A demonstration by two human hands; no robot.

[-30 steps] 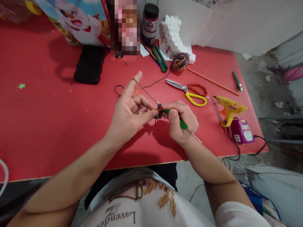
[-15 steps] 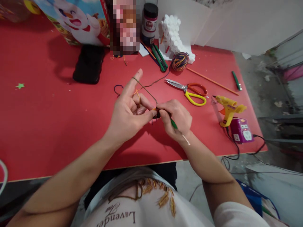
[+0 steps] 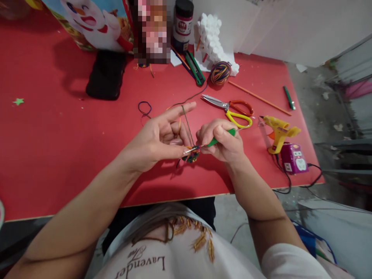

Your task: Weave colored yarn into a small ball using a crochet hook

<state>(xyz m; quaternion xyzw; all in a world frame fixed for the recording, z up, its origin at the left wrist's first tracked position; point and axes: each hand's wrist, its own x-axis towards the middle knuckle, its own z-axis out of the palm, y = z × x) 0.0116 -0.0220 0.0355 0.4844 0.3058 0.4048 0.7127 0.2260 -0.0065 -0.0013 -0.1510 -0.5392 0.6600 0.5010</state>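
My left hand pinches a small multicoloured crochet piece by its edge. A strand of yarn runs over my outstretched left index finger down to the piece. My right hand is closed round the green handle of a crochet hook. The hook's metal tip lies across the top of the crochet piece, beside my left thumb. Beyond my hands, the yarn leads back to a multicoloured yarn ball.
Scissors lie behind my right hand. To the right are a yellow glue gun, a purple power socket with cords and an orange stick. A black phone, a green cutter and a jar are further back.
The left index finger has tipped to the right with the yarn over it. My right hand has turned, so the green handle and the hook's tip on the piece now show.
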